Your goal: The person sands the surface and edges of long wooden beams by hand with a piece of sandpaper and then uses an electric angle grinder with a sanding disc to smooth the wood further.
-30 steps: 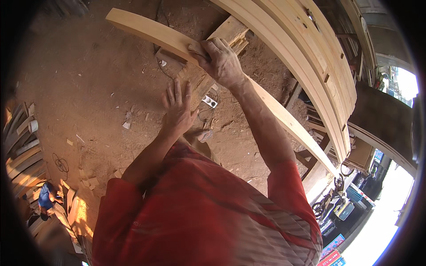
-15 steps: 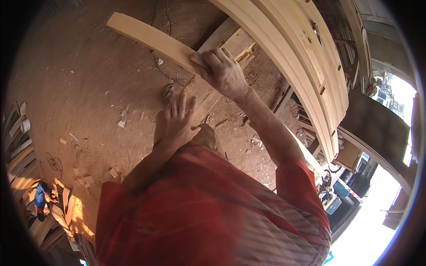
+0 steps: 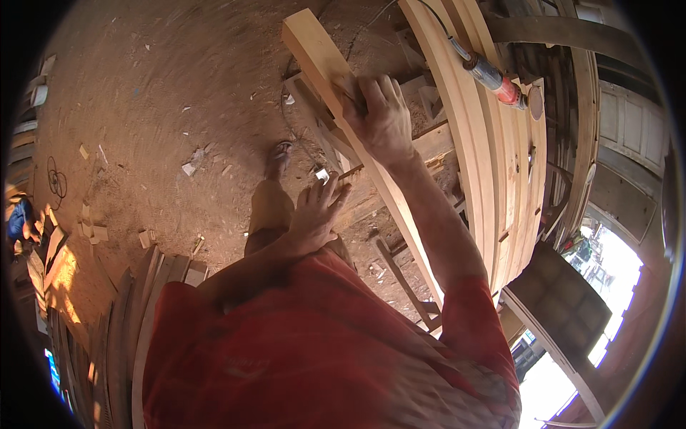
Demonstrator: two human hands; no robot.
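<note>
A long, pale wooden plank (image 3: pixel 314 46), slightly curved, slants from the upper middle down beneath my right forearm. My right hand (image 3: pixel 386 118) is closed on top of it, gripping a small flat block (image 3: pixel 351 91) that lies against the wood. My fingers cover most of that block, so its exact kind is unclear. Above my bent leg, my left hand (image 3: pixel 318 214) is open with fingers spread, holding nothing. It is apart from the plank.
Several long curved boards (image 3: pixel 479 143) lie side by side on the right. A corded grey-and-red power tool (image 3: pixel 496 82) rests on them. Beneath the plank are timber supports (image 3: pixel 357 204). Offcuts (image 3: pixel 93 232) litter the dirt floor; a person (image 3: pixel 20 218) is at the far left.
My view has turned, and the plank now runs more steeply. The power tool on the boards has come into view. My right hand stays closed on the block; my left stays open.
</note>
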